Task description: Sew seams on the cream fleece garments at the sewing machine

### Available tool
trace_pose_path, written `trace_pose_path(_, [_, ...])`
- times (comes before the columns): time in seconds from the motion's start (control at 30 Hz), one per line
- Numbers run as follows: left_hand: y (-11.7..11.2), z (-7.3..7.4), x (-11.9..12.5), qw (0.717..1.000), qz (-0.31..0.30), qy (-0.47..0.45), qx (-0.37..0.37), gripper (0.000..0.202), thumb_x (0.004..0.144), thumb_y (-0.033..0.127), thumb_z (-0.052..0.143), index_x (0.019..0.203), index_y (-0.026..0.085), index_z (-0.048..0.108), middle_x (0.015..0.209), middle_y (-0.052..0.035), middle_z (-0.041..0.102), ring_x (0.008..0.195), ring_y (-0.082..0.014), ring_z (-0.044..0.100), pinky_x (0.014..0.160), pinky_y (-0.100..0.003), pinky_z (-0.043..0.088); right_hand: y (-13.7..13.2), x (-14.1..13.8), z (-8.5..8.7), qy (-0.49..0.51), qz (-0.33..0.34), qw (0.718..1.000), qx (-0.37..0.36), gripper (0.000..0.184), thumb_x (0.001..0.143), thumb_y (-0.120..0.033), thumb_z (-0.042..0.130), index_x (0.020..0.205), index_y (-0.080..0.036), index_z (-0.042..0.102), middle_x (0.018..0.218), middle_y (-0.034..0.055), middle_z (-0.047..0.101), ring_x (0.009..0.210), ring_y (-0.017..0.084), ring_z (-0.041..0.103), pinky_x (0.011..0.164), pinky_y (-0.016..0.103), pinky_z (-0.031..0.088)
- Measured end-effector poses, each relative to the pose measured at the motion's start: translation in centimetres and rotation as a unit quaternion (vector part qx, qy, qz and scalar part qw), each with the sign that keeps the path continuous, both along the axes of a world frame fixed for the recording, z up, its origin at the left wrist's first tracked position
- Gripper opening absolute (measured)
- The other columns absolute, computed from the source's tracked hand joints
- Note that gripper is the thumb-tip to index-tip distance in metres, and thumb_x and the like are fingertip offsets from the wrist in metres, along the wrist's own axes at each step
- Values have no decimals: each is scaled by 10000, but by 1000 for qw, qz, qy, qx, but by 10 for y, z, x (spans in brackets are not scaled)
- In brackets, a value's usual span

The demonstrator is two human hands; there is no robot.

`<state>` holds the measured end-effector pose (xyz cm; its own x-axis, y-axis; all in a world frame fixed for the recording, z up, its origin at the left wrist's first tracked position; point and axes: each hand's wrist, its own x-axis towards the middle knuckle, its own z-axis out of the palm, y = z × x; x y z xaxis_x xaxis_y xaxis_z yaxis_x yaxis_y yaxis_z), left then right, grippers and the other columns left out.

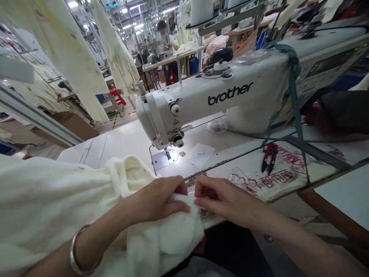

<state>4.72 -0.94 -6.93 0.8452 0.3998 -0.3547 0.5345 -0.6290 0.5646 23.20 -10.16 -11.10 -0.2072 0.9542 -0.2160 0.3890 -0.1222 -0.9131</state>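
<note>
A bulky cream fleece garment (52, 204) lies across my lap and the near edge of the sewing table. My left hand (161, 200) is closed, pinching a fold of the fleece at its right end. My right hand (221, 200) meets it from the right, fingers pinched on the same fleece edge. Both hands sit in front of the white Brother sewing machine (219, 96). Its needle and presser foot (167, 154) are a short way beyond my hands, over the lit needle plate. A silver bangle (75, 250) circles my left wrist.
Red-handled thread snips (269, 157) lie on the table to the right, by printed paper (268, 179). A small white fabric piece (201, 154) rests beside the needle plate. Cream garments (75, 57) hang at the left. Another person (165, 32) works at a far table.
</note>
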Motion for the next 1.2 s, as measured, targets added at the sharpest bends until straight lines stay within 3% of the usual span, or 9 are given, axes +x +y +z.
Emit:
trace_pose_path(0.13, [3,2,-1,999,0,19,-26,376,860,495,470,1095,220,577,1036,-36,639,947,-184,570,823,-291,401,9,-3,9,-42,-12,999,10,76,773,-189,561,709,-180,521,626,-37,544,596,106,497,549,213,340])
trace_pose_path(0.3, [5,-2,0,995,57,43,-68,257,843,393,487,898,197,644,739,17,586,682,-117,495,613,-231,348,12,-5,10,-69,-37,997,24,67,750,-179,584,694,-178,548,645,-36,541,629,108,490,577,222,336])
trace_pose_path(0.37, [5,-4,0,990,94,38,-101,221,820,364,509,843,187,641,695,30,549,651,-104,462,583,-219,329,12,-2,7,-40,-40,998,15,51,750,-216,591,739,-183,554,720,-25,571,688,119,521,601,224,357])
trace_pose_path(0.5, [3,-7,0,987,114,8,-113,187,781,328,555,848,181,650,755,17,598,709,-120,500,631,-218,355,12,6,3,54,10,998,-38,228,772,-328,604,954,-193,576,931,15,614,833,150,570,692,239,416])
trace_pose_path(0.63, [3,-4,0,991,101,8,-85,213,771,358,580,893,203,659,830,8,641,749,-137,531,654,-224,364,15,3,5,17,28,997,-68,184,799,-298,553,901,-167,634,674,-14,582,618,121,543,578,224,381])
trace_pose_path(0.73, [2,0,0,992,98,26,-73,283,789,435,550,926,219,672,822,6,651,716,-138,530,628,-228,351,16,-4,8,-58,-9,998,-19,105,747,-255,596,790,-180,656,657,-22,582,622,118,525,572,221,348])
trace_pose_path(0.87, [0,1,1,990,130,13,-54,221,783,344,545,862,194,687,759,9,637,666,-118,491,610,-224,337,16,-8,9,-92,-33,995,0,91,724,-269,623,736,-185,656,644,-22,587,626,121,514,576,224,334])
trace_pose_path(1.07, [-2,-5,2,992,125,8,-28,240,801,319,495,831,185,692,629,25,554,586,-97,392,559,-227,293,24,8,4,29,53,997,-53,302,762,-365,619,998,-181,657,816,14,637,701,142,586,627,234,408])
trace_pose_path(1.2, [-1,-6,2,992,124,-8,-23,235,800,313,499,856,187,690,659,22,584,590,-96,401,563,-222,304,28,12,1,76,75,991,-81,211,771,-315,595,872,-143,663,710,6,604,631,125,574,605,229,411])
